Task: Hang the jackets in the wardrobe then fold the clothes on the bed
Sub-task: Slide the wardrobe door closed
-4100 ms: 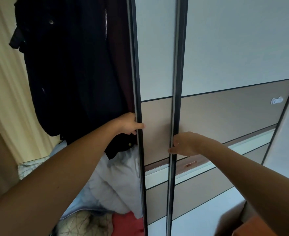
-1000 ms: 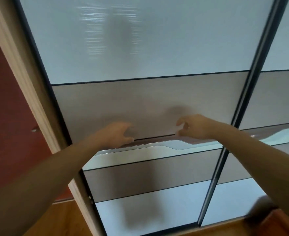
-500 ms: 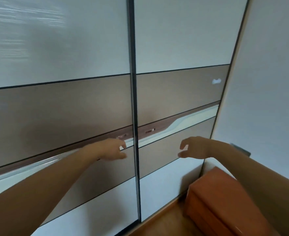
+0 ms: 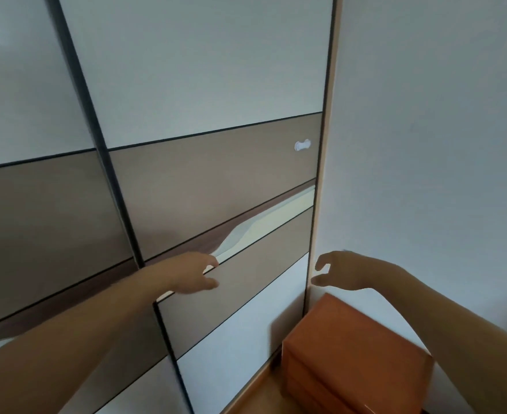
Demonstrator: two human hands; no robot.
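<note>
a few seconds back the wardrobe [image 4: 201,70] stood open with dark jackets hanging inside and both hands on the door edges. now its panels are drawn across, the view has swung to its right end, and both hands have come off the doors. that reads as the hanging half being done (the jackets are shut away behind the panels, so i can't check them), with folding the clothes on the bed next, though neither is in view. the left hand [image 4: 192,274] hovers in front of the right sliding door [image 4: 216,180], by its pale handle strip [image 4: 270,222], fingers loosely curled and holding nothing; whether they touch the door i can't tell. the right hand [image 4: 346,271] hangs by the wall [image 4: 425,144] above an orange chest [image 4: 356,351], thumb and fingers apart, empty. the wardrobe front is glossy white and taupe bands with dark frames.
</note>
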